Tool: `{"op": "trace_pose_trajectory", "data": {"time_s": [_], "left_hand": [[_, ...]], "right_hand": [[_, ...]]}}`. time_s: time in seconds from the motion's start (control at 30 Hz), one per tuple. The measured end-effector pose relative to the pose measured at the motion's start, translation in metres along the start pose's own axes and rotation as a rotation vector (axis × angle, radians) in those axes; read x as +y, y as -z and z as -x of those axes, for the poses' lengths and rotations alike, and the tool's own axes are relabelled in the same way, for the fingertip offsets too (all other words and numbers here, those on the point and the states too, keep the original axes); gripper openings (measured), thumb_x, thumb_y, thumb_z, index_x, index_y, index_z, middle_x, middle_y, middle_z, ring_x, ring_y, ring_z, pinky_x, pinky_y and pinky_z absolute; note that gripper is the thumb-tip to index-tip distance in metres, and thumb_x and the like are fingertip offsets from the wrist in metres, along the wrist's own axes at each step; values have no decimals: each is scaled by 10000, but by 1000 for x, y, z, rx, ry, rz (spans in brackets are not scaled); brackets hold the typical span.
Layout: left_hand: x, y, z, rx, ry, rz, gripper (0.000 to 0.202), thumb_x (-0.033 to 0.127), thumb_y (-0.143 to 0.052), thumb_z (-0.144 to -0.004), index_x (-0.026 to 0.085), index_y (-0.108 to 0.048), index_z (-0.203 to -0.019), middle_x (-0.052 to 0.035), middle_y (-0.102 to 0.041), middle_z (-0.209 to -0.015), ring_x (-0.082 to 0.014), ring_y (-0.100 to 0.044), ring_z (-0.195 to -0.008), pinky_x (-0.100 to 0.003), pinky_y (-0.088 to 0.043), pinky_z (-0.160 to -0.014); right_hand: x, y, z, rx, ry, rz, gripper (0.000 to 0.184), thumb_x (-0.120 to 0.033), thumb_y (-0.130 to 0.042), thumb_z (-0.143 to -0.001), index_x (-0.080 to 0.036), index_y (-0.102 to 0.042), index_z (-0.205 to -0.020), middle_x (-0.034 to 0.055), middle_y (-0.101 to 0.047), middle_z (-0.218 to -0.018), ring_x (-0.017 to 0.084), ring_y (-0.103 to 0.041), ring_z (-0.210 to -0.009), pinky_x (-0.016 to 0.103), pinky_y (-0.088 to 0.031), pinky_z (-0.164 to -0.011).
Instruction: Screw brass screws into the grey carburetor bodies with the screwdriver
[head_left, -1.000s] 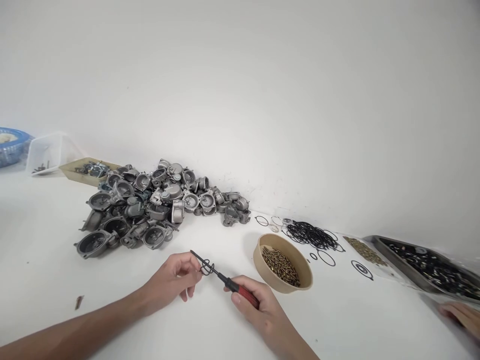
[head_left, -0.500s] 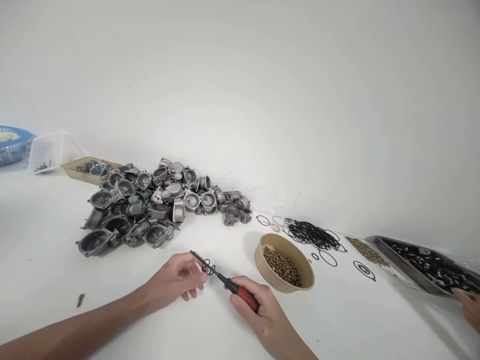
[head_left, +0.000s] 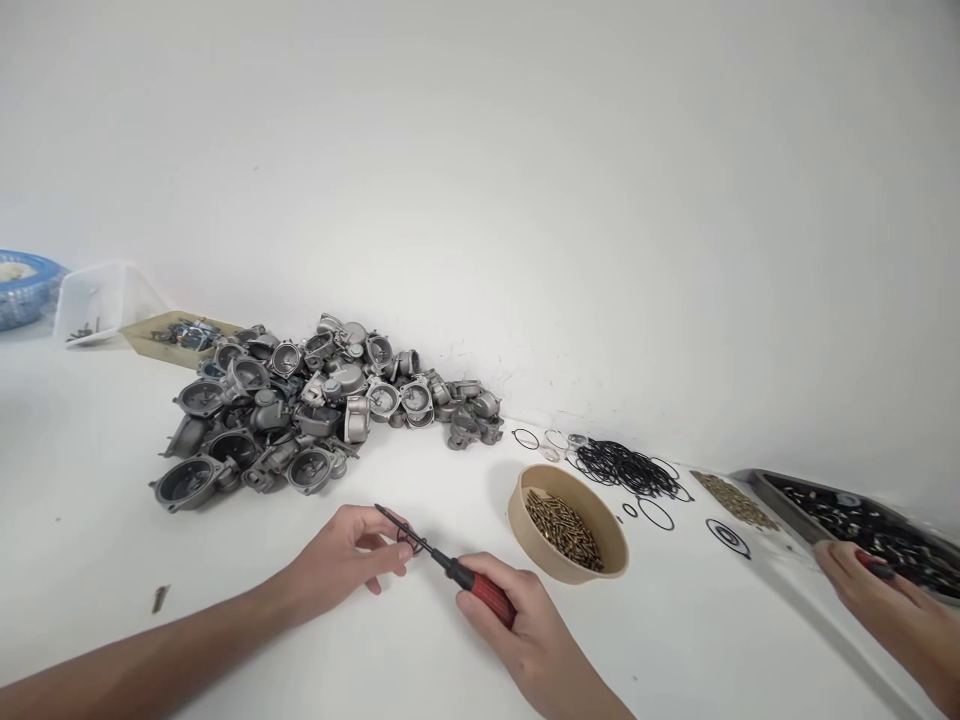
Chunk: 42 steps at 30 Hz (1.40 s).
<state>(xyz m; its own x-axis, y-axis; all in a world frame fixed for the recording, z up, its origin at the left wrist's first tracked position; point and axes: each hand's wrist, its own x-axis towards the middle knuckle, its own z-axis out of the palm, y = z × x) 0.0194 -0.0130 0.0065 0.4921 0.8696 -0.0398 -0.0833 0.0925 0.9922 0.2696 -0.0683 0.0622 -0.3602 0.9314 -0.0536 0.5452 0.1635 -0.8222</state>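
White table (head_left: 337,650), with the items resting on it placed relative to the tan bowl (head_left: 598,507). To the bowl's left lies a broad heap of grey metal castings (head_left: 349,380); farther left stand a yellowish tray (head_left: 154,345), a translucent bin (head_left: 112,300) and a blue basket (head_left: 34,300). Well to its left and nearer the viewer is a small brownish piece (head_left: 160,599). Just behind and right, a tangle of black rings (head_left: 622,470); farther right, loose nested rings (head_left: 726,537), small brass-coloured pieces (head_left: 735,500) and a grey metal tray (head_left: 787,518).

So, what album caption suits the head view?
Right hand holds a red-handled screwdriver, left hand at its far end, grey metal parts heaped beyond.
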Motion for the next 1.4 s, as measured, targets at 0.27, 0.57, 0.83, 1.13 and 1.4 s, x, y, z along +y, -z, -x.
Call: {"op": "trace_pose_trajectory", "data": {"time_s": [0.27,0.57,0.83,1.13,1.4], "left_hand": [[0,-1,-2,21,28,37,444,537,-838,-790,143,-829,-994,-129,-810,-1009,-249,-743,-863,-252,-534,-599],[-1,-1,-2,45,81,76,446,510,-890,-725,157,-831,-992,-123,-842,-972,-248,-761,-866,-246,-510,-622],[3,-1,-2,57,114,62,508,556,-903,-689,141,-828,-972,-150,-851,-986,-292,-793,-893,-270,-512,-627],[-3,0,-3,47,104,80,480,601,-861,-733,163,-742,-889,-149,-854,-995,-305,-814,-902,-285,-515,-629],[2,-1,1,26,92,37,361,514,-820,-800,169,-724,-846,-117,-853,-934,-274,-807,-884,-281,-507,-649]], "right_hand": [[1,2,-3,10,-10,-4,331,-500,-568,-1014,-195,-690,-1048,-37,-423,-727,139,-346,-657,277,-284,-613],[2,2,-2,25,-16,-5,352,-528,-567,-1014,-198,-688,-1037,-34,-421,-734,141,-347,-669,278,-283,-622],[9,3,-4,43,-24,-34,404,-583,-558,-1011,-206,-698,-1045,-8,-491,-793,159,-378,-710,286,-305,-648],[11,3,-3,61,-14,-19,479,-646,-554,-995,-198,-716,-1046,3,-544,-793,154,-393,-688,277,-318,-625],[7,3,-1,155,-4,28,574,-722,-549,-958,-190,-751,-1031,28,-592,-785,168,-454,-682,271,-403,-603]]}}
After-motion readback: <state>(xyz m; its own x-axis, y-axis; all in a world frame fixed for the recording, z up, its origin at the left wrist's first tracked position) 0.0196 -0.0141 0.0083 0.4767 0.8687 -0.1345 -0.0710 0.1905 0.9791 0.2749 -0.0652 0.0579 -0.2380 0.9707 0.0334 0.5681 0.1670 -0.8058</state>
